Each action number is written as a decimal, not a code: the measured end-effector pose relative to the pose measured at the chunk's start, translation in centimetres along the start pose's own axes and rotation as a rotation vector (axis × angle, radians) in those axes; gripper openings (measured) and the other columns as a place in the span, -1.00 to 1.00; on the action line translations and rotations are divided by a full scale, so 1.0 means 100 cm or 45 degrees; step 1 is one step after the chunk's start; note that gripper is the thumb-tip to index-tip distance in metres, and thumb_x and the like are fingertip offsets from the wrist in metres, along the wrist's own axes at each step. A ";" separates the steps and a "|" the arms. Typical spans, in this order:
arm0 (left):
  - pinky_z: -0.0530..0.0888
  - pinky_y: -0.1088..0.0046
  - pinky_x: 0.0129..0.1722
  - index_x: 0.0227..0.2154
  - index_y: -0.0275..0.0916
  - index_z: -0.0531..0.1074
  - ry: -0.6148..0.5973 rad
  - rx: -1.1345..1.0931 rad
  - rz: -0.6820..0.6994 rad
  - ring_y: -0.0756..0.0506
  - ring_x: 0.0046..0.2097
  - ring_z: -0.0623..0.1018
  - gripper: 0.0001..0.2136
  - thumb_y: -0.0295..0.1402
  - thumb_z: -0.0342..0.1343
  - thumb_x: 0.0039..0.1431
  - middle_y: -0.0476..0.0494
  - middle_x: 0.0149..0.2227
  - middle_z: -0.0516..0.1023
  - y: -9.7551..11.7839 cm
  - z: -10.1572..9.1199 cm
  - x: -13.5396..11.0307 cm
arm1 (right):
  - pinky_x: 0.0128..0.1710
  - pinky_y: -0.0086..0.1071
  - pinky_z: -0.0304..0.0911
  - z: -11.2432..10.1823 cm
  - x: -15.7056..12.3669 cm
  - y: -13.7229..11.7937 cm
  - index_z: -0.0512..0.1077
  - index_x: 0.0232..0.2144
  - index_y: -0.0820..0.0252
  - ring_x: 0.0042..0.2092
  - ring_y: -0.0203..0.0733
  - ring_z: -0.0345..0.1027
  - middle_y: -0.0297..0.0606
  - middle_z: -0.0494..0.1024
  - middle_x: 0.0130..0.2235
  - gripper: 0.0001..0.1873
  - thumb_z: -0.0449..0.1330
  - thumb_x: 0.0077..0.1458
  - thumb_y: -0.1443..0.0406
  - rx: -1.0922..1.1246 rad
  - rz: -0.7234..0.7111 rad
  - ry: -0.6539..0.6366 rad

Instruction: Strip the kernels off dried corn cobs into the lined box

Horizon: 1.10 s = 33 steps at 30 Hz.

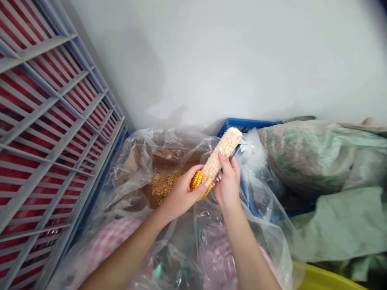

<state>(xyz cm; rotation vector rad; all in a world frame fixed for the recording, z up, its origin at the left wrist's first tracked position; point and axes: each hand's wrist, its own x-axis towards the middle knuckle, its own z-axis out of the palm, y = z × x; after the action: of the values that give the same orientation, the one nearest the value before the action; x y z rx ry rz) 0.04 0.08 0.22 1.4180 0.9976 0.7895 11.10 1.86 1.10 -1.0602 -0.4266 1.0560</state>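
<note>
An ear of corn (217, 160) slants up to the right between my hands. Its upper length is bare pale cob, while yellow kernels still cover the lower end. My left hand (184, 189) is closed round that kernelled end, thumb lying over the kernels. Higher up, my right hand (229, 177) grips the bare cob with the thumb along its front; part of its fingers is hidden behind the cob. Below and to the left, loose kernels (163, 187) lie in a cardboard box (145, 159) lined with clear plastic.
A grey plastic crate (57, 96) with red behind its slats stands at the left. To the right, a blue basket (250, 123) holds a stuffed woven sack (305, 153). Clear plastic sheeting (175, 249) covers the front, over pink checked cloth (113, 237). A yellow rim (326, 278) shows at lower right.
</note>
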 end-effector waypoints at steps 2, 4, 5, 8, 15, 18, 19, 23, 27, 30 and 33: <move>0.34 0.48 -0.13 -0.04 -0.22 0.26 0.019 0.079 0.036 -0.07 -0.11 0.43 -0.64 -0.19 -0.02 0.12 -0.14 -0.08 0.42 -0.001 0.004 -0.002 | -0.52 -0.52 0.12 -0.001 -0.001 0.001 0.36 -0.39 0.20 -0.50 -0.42 0.17 -0.44 0.34 -0.49 -0.70 0.28 -0.17 0.16 -0.005 -0.036 0.005; 0.33 0.46 -0.10 -0.04 -0.22 0.25 0.076 0.133 0.058 -0.08 -0.09 0.43 -0.65 -0.19 -0.04 0.14 -0.15 -0.07 0.42 -0.001 0.009 -0.003 | -0.49 -0.51 0.13 -0.001 -0.001 0.004 0.36 -0.38 0.19 -0.49 -0.41 0.18 -0.43 0.35 -0.48 -0.70 0.27 -0.15 0.15 -0.016 -0.058 0.016; 0.32 0.45 -0.09 -0.05 -0.22 0.25 0.110 0.147 0.061 -0.09 -0.08 0.42 -0.66 -0.20 -0.05 0.15 -0.16 -0.07 0.42 -0.001 0.011 -0.004 | -0.48 -0.49 0.14 -0.001 -0.002 0.005 0.36 -0.38 0.19 -0.48 -0.40 0.19 -0.43 0.35 -0.47 -0.70 0.26 -0.15 0.14 -0.026 -0.061 0.025; 0.31 0.44 -0.08 -0.08 -0.23 0.25 0.174 0.105 0.025 -0.09 -0.08 0.42 -0.68 -0.21 -0.06 0.15 -0.16 -0.08 0.42 -0.003 0.016 -0.005 | -0.45 -0.46 0.15 -0.001 -0.002 0.009 0.36 -0.39 0.19 -0.46 -0.37 0.19 -0.41 0.36 -0.46 -0.69 0.26 -0.15 0.13 -0.091 -0.084 0.066; 0.33 0.45 -0.13 -0.11 -0.20 0.27 0.163 -0.286 -0.105 -0.10 -0.10 0.43 -0.67 -0.15 -0.04 0.12 -0.13 -0.14 0.43 -0.009 0.028 -0.007 | -0.42 -0.44 0.14 0.000 -0.004 0.010 0.35 -0.39 0.18 -0.44 -0.33 0.18 -0.39 0.34 -0.46 -0.70 0.20 -0.12 0.10 -0.285 -0.192 0.152; 0.33 0.48 -0.12 -0.15 -0.19 0.30 0.225 -0.429 -0.134 -0.12 -0.06 0.41 -0.69 -0.15 0.00 0.09 -0.11 -0.13 0.44 -0.012 0.032 -0.009 | -0.42 -0.45 0.13 0.000 -0.005 0.010 0.35 -0.39 0.17 -0.44 -0.33 0.17 -0.40 0.34 -0.46 -0.71 0.20 -0.11 0.10 -0.315 -0.185 0.137; 0.33 0.48 -0.13 -0.16 -0.19 0.31 0.251 -0.464 -0.144 -0.12 -0.05 0.41 -0.69 -0.14 0.01 0.08 -0.11 -0.13 0.45 -0.012 0.033 -0.009 | -0.42 -0.45 0.13 0.000 -0.006 0.011 0.35 -0.41 0.17 -0.44 -0.33 0.17 -0.40 0.34 -0.47 -0.72 0.20 -0.11 0.09 -0.333 -0.192 0.136; 0.34 0.51 -0.19 -0.23 -0.20 0.35 0.303 -0.546 -0.207 -0.09 -0.13 0.44 -0.70 -0.13 0.06 0.04 -0.08 -0.21 0.47 -0.014 0.034 -0.007 | -0.37 -0.44 0.14 0.000 -0.007 0.014 0.35 -0.41 0.18 -0.42 -0.32 0.19 -0.39 0.36 -0.45 -0.72 0.19 -0.10 0.09 -0.409 -0.235 0.148; 0.35 0.50 -0.22 -0.30 -0.23 0.39 0.336 -0.678 -0.284 -0.06 -0.21 0.47 -0.69 -0.09 0.03 0.05 -0.06 -0.33 0.51 -0.016 0.032 0.000 | -0.34 -0.44 0.15 0.001 -0.009 0.017 0.36 -0.38 0.18 -0.40 -0.32 0.20 -0.39 0.39 -0.42 -0.72 0.19 -0.08 0.10 -0.471 -0.272 0.148; 0.36 0.42 -0.15 -0.22 -0.25 0.41 0.295 -0.882 -0.458 -0.10 -0.17 0.49 -0.58 -0.01 -0.05 0.07 -0.10 -0.32 0.53 -0.018 0.028 0.005 | -0.36 -0.43 0.16 0.000 -0.006 0.019 0.34 -0.41 0.17 -0.40 -0.31 0.20 -0.39 0.38 -0.42 -0.71 0.21 -0.11 0.10 -0.468 -0.253 0.118; 0.34 0.40 -0.08 -0.16 -0.26 0.40 0.211 -0.910 -0.505 -0.11 -0.08 0.46 -0.55 0.00 -0.10 0.10 -0.14 -0.20 0.53 -0.015 0.022 0.007 | -0.37 -0.42 0.17 -0.002 0.001 0.020 0.33 -0.40 0.17 -0.41 -0.30 0.20 -0.39 0.37 -0.43 -0.69 0.22 -0.13 0.09 -0.402 -0.218 0.160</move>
<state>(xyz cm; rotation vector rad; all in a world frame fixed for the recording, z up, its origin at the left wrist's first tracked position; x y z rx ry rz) 2.10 -0.28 -1.57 0.5292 0.9459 0.8544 10.30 2.01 -0.73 -1.3369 -0.5846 0.7800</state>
